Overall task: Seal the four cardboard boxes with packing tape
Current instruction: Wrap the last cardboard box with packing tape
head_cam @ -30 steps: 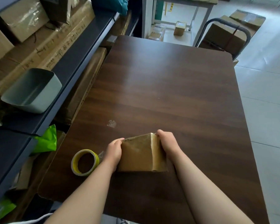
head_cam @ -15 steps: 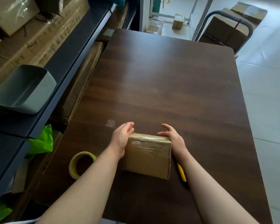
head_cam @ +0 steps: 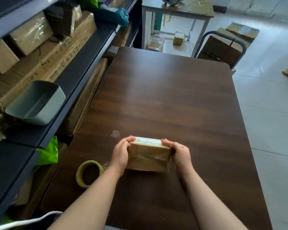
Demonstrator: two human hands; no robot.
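Note:
A small brown cardboard box wrapped in clear tape stands on the dark wooden table, near its front edge. My left hand grips the box's left end, fingers curled over the top far corner. My right hand grips the right end the same way. A roll of packing tape with a yellow core lies flat on the table just left of my left wrist. The yellow tool seen a moment ago is hidden.
A dark shelf unit on the left carries cardboard boxes and a grey-green plastic bin. Beyond the table stand a trolley with boxes and a metal table. Tiled floor lies to the right.
The box has been turned over between my hands. My fingers, open on its sides half a second ago, now curl round both ends. The yellow tool beside the box is no longer visible.

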